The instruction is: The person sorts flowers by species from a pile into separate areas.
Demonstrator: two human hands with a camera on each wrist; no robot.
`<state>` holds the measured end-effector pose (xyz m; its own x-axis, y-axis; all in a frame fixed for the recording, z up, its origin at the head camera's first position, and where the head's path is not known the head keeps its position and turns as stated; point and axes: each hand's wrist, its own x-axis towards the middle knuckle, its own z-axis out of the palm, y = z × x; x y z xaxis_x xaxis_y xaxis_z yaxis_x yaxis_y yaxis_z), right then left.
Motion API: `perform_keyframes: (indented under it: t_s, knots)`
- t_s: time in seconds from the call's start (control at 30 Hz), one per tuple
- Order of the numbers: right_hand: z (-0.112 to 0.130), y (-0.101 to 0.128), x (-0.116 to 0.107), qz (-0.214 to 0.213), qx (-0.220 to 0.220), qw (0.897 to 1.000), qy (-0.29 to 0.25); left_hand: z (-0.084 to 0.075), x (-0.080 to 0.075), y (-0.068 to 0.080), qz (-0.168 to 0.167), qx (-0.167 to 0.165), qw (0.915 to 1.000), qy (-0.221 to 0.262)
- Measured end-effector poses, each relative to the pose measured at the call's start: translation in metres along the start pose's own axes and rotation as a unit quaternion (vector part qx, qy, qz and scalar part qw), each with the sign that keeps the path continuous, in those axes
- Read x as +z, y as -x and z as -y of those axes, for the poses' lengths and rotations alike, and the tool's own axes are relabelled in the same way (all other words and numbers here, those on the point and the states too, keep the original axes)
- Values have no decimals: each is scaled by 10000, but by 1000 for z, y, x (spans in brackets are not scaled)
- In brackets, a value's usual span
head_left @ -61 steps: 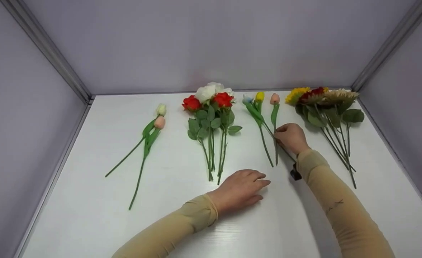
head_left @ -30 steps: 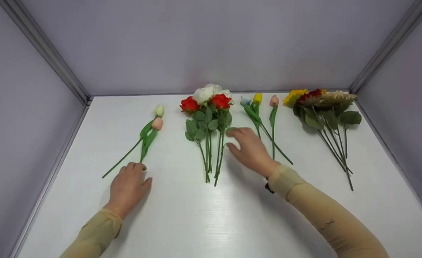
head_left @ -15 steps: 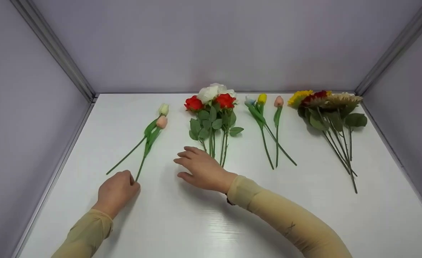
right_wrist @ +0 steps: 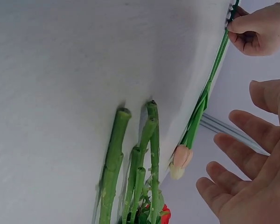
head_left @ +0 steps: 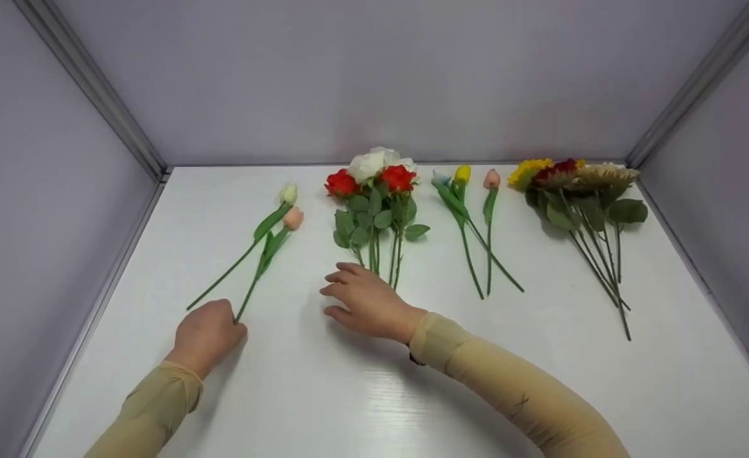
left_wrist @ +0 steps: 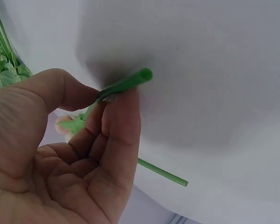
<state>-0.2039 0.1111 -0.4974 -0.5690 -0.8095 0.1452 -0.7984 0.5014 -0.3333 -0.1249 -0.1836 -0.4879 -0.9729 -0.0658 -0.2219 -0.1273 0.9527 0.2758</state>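
Observation:
Two tulips lie at the left of the white table [head_left: 374, 394]: a white-budded one [head_left: 289, 193] and a peach-budded one [head_left: 293, 217]. My left hand [head_left: 231, 318] pinches the lower end of the peach tulip's stem [left_wrist: 128, 83] between thumb and forefinger. The white tulip's stem [left_wrist: 163, 172] lies loose beside it. My right hand [head_left: 333, 292] is open with its fingers spread, just in front of the stem ends of the rose bunch [head_left: 374, 191]. In the right wrist view the spread fingers [right_wrist: 238, 140] face the peach bud [right_wrist: 182, 156], with the rose stems [right_wrist: 130, 163] beside them.
Right of the roses lie three tulips [head_left: 469, 222] with blue, yellow and pink buds. A bunch of sunflowers [head_left: 578, 184] lies at the far right. Lilac walls close the table on the left, back and right.
My right hand left the three tulips and swept left to the front of the roses. My left hand moved to the left pair and took the peach tulip's stem, whose bud has shifted slightly right.

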Motion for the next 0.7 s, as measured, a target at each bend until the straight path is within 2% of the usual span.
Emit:
perform_keyframes:
  t_s: [0.13,0.27,0.33,0.47,0.57,0.7]
  knots:
    - [-1,2,2,3,-34,10000,2,1,-7,0,373,-169,9984,383]
    - [-3,5,2,40,37,10000,-77,4,-14,-1,850,-255,9902,1082]
    - [-4,6,1,11,94,9998,-186,5,-16,-1,1053,-291,9829,1485]
    - [-8,11,-1,-117,254,9984,-499,5,-12,-2,1349,-514,9602,2392]
    - [-14,16,-3,-239,396,9961,-752,0,-7,-2,1318,-653,9444,2942]
    - [-22,23,-9,-457,616,9914,-1064,-13,-6,-3,1142,-556,9292,3470]
